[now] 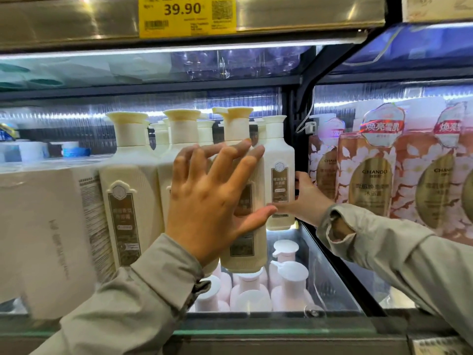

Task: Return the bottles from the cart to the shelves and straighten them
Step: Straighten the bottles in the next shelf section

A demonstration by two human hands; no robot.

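My left hand [212, 201], fingers spread, presses the front cream bottle [243, 254] at centre frame. My right hand [307, 198] touches the rear cream bottle [279, 155]; I cannot tell how its fingers lie.

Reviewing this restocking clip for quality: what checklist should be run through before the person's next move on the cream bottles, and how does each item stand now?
1. Contact of left hand with front cream bottle: ok, spread fingers press its face.
2. Is the front cream bottle upright: ok, roughly.
3. Its base seated on the glass shelf: cannot tell.
4. Hold of right hand on rear cream bottle: cannot tell, its fingers are hidden behind the bottle.
5. Label of rear cream bottle facing out: ok.
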